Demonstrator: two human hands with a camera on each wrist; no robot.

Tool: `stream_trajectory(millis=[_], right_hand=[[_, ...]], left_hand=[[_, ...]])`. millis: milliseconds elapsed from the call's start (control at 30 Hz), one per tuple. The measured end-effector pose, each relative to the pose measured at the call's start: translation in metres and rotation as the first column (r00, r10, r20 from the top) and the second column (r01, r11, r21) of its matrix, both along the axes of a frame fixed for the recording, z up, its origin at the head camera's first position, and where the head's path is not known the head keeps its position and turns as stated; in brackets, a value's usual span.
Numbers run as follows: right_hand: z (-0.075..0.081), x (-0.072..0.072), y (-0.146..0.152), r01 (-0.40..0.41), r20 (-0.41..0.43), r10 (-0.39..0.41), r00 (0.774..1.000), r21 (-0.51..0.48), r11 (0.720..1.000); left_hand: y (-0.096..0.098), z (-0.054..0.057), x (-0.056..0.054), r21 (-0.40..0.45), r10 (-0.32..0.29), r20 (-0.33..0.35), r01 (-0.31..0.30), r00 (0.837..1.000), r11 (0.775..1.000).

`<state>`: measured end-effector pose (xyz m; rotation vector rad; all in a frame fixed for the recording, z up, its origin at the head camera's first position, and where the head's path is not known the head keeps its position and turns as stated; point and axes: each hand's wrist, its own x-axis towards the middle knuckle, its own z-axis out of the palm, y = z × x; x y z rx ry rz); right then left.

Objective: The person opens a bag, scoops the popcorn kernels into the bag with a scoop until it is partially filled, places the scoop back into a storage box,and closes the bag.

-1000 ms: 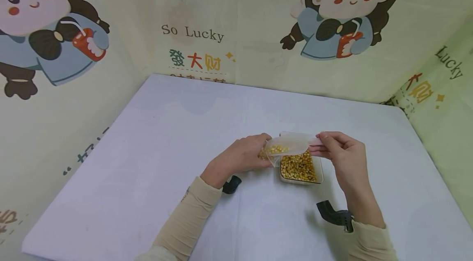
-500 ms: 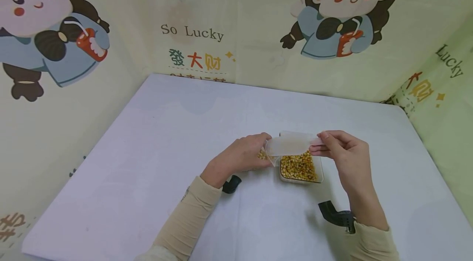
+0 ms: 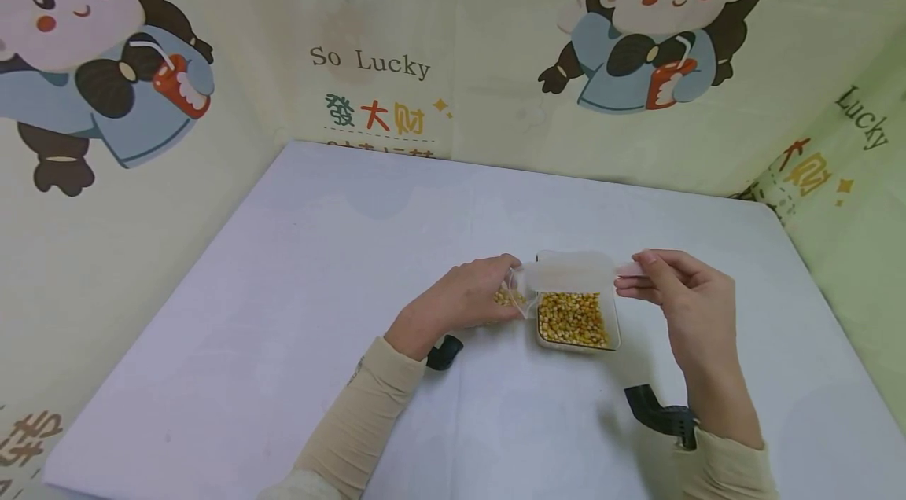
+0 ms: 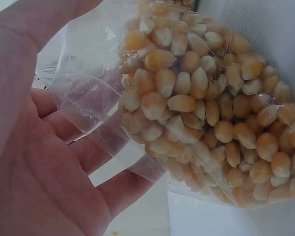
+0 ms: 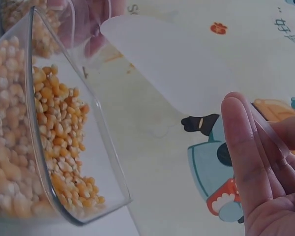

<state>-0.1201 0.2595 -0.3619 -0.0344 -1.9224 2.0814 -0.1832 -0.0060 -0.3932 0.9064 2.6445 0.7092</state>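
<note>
My left hand [image 3: 463,297] holds a clear plastic bag [image 4: 103,98] near its mouth, thumb on one side and fingers behind the film. Orange-yellow corn kernels [image 4: 226,113] fill the lower part of the bag. Between thumb and fingers, my right hand [image 3: 686,303] pinches the handle of a translucent white scoop [image 3: 572,277]. No kernels show on the scoop, whose tip lies at the bag's mouth. Below the scoop stands a clear rectangular container [image 5: 108,142] with corn kernels [image 3: 572,321] inside; the scoop hides its far part in the head view.
Under everything is a white tabletop [image 3: 304,264]. Cream cloth walls [image 3: 495,36] printed with cartoon figures and lettering rise at the back and both sides. A black wrist mount [image 3: 658,413] sticks out under the right wrist, another [image 3: 444,353] under the left.
One second ago kernels lay on the scoop near the bag; they had left it half a second ago. Since then my right hand and the scoop have shifted right. The left hand stays put.
</note>
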Motion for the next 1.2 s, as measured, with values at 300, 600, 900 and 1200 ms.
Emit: stream_trajectory(millis=[300,600,900,1200], right_hand=[[0.0,0.005,0.011,0.046,0.006,-0.046,0.999,-0.005,0.999],[0.0,0.009,0.02,0.144,0.1,-0.154,0.983,0.095,0.985],[-0.002,0.011,0.026,0.158,0.118,-0.195,0.974,0.266,0.951],[0.001,0.013,0.023,0.19,0.09,-0.275,0.957,0.52,0.833]], left_hand=[[0.001,0.001,0.001,-0.022,0.018,0.007,-0.018,1.0,1.0],[0.001,0.001,0.002,-0.029,0.029,0.025,-0.028,0.999,0.999],[0.002,0.001,0.001,-0.035,0.025,0.012,-0.025,1.0,0.999],[0.002,0.001,0.001,-0.031,0.02,0.005,-0.02,1.0,0.999]])
